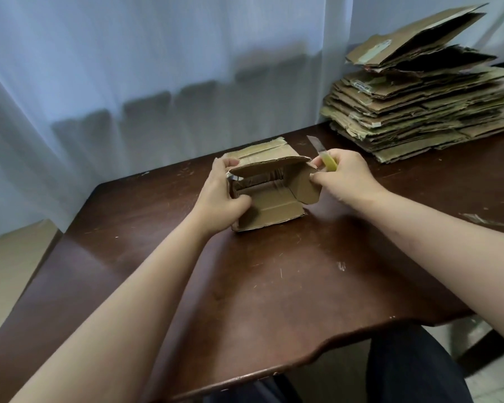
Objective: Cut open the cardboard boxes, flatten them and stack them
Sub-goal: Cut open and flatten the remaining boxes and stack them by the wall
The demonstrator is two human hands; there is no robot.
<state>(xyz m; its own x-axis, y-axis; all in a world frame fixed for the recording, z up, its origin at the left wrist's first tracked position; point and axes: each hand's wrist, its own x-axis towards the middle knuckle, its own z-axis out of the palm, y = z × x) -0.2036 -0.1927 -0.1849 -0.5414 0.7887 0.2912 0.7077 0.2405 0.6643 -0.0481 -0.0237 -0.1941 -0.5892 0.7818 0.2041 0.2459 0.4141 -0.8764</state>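
Note:
A small cardboard box point(269, 199) lies on its side on the dark wooden table point(274, 286), its open end facing me with flaps spread. My left hand point(221, 196) grips the box's left side, thumb on the lower flap and fingers over the top edge. My right hand point(346, 175) holds a yellow utility knife point(326, 159) with its blade pointing up and away, while its fingertips pinch the right flap. A tall stack of flattened cardboard point(419, 112) sits at the table's back right.
White curtains point(157, 68) hang behind the table. Small scraps of tape and cardboard point(480, 219) lie on the tabletop at the right. The table's front edge is chipped above my dark-trousered legs point(413, 370).

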